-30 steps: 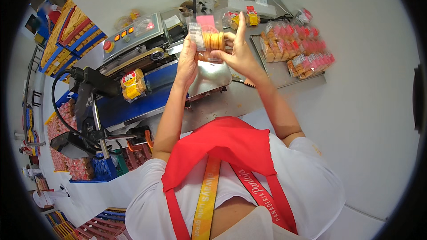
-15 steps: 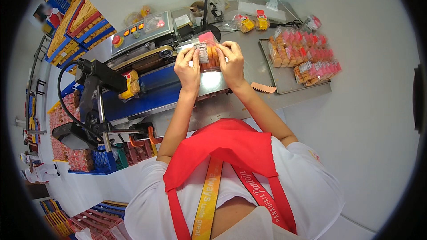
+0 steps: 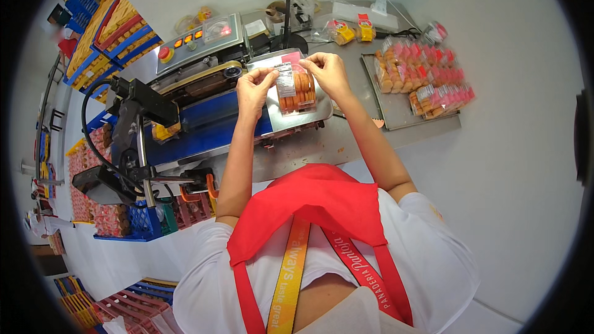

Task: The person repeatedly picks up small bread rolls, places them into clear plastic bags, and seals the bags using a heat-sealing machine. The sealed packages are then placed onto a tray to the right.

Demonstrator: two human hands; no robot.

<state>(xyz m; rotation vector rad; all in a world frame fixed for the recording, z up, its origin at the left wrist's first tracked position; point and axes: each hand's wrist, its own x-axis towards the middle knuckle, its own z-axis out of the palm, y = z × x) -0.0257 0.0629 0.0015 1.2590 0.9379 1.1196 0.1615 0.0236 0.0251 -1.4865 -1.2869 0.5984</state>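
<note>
My left hand [image 3: 255,91] pinches the upper left of a clear package of round cookies [image 3: 299,91], which has a white label and a pink top. My right hand [image 3: 329,76] grips the same package by its upper right, fingers closed on the wrapper. The package rests on a shiny metal plate [image 3: 287,122] at the end of a blue conveyor belt [image 3: 228,124]. To the left, a yellow cookie package [image 3: 164,133] sits partly hidden under a black machine head [image 3: 156,104].
A control panel [image 3: 204,35] stands behind the belt. At right, a metal tray [image 3: 395,120] holds rows of pink-topped packages [image 3: 421,69]; yellow packages [image 3: 344,34] lie farther back. Coloured crates [image 3: 115,22] are stacked at upper left, where a person in red [image 3: 67,44] appears.
The cookie package has come down from being held up onto the metal plate. My hands moved with it and now sit farther apart. The yellow package travelled left under the machine head.
</note>
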